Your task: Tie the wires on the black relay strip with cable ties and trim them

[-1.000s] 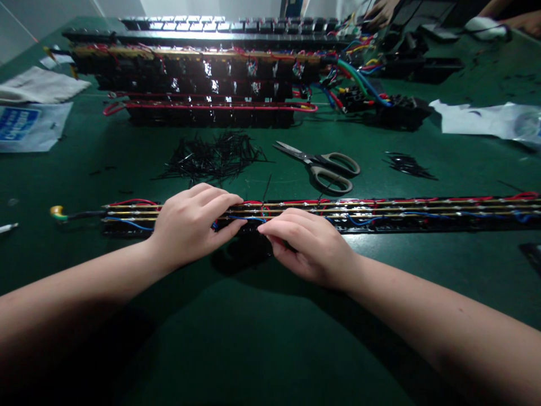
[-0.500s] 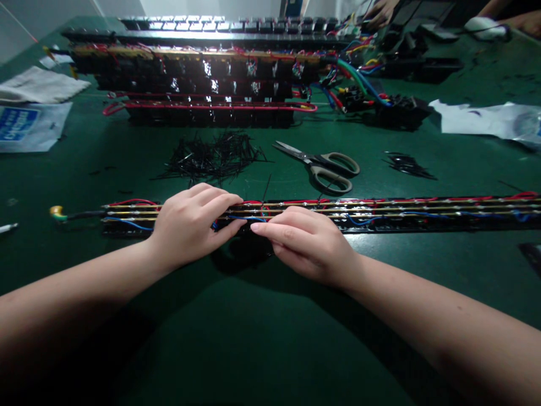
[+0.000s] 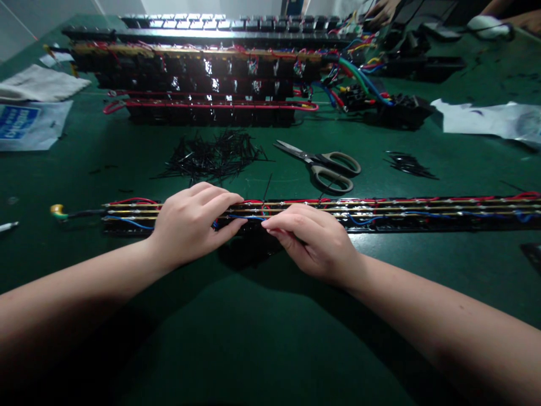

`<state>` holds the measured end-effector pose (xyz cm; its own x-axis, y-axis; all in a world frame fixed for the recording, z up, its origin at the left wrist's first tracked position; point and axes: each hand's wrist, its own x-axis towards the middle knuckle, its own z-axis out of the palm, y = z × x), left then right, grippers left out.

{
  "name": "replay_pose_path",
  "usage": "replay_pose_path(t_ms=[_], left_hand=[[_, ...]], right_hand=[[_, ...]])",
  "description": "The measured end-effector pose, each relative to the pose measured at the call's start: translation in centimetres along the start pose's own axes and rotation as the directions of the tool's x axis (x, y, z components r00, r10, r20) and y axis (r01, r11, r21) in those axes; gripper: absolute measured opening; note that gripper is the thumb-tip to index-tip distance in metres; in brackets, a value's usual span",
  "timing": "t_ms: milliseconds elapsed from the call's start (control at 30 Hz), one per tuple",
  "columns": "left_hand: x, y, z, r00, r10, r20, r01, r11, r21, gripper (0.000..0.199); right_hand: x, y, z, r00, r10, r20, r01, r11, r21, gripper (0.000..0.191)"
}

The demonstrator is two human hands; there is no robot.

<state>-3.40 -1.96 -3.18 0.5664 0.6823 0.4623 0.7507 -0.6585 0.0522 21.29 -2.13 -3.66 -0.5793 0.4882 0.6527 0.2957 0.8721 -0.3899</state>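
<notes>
- Two bare hands meet over a long black wired strip (image 3: 406,215), which lies crosswise on a green tabletop (image 3: 270,338), directly in front of the wearer and running off the right side of the view.
- The left hand (image 3: 192,217) is clamped across the strip, fingertips at its far edge and thumb at its near edge.
- The right hand (image 3: 315,239), just beside it, brings thumb and forefinger close together at the near edge, by a blue wire (image 3: 252,218) (whether anything is pinched between them, one cannot tell).
- Brass-coloured rods run along the strip, and a thin black tie (image 3: 267,189) sticks up from it between the hands.
- At the strip's left end, a dark lead carries a yellow connector (image 3: 56,211).
- Beyond the strip lie scissors (image 3: 311,159), blades parted slightly if at all, between a tangled heap of black ties (image 3: 211,155) and a smaller bundle (image 3: 409,165).
- Farther back stand wired black assemblies (image 3: 190,73); another person's hand (image 3: 382,12) shows at upper right.
</notes>
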Motion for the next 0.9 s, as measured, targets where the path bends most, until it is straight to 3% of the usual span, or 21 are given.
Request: replay_pose_path(t_ms=[167, 900], left_hand=[[-0.03, -0.08, -0.01, 1.000, -0.003, 0.009, 0.003, 1.000, -0.001, 0.025], [-0.14, -0.10, -0.04, 1.000, -0.003, 0.009, 0.003, 1.000, 0.000, 0.025]], right_hand=[[0.08, -0.18, -0.10, 0.998, 0.068, -0.008, -0.068, 0.998, -0.015, 0.012], [0.20, -0.64, -0.27, 0.982, 0.167, -0.092, -0.168, 0.986, -0.008, 0.008]])
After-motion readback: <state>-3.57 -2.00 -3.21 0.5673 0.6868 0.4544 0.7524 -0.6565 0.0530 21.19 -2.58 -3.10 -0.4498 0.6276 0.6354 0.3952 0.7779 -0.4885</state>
